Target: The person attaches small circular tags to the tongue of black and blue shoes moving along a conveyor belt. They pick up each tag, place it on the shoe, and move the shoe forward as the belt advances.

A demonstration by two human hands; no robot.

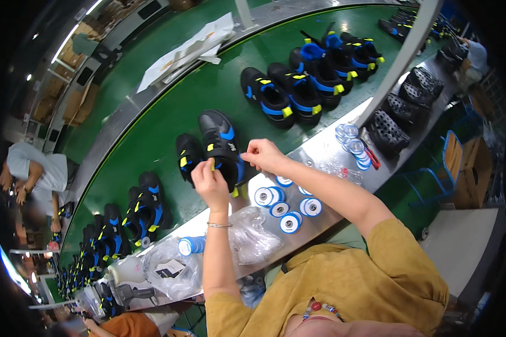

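A worker's left hand (209, 181) pinches a yellow tab (212, 163) on a black-and-blue shoe (222, 143) lying on the green conveyor belt (168, 112); the right hand (264, 155), fingers pressed together, touches the shoe's side above tape rolls (289, 223) on the tabletop (320, 149).

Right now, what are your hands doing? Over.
Left hand pinching a yellow tab on the black shoe. Right hand at the shoe's side. Tape rolls close by.

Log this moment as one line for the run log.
left hand: pinching yellow tab on black-and-blue shoe | right hand: at shoe's side | green conveyor belt | white spools on metal ledge
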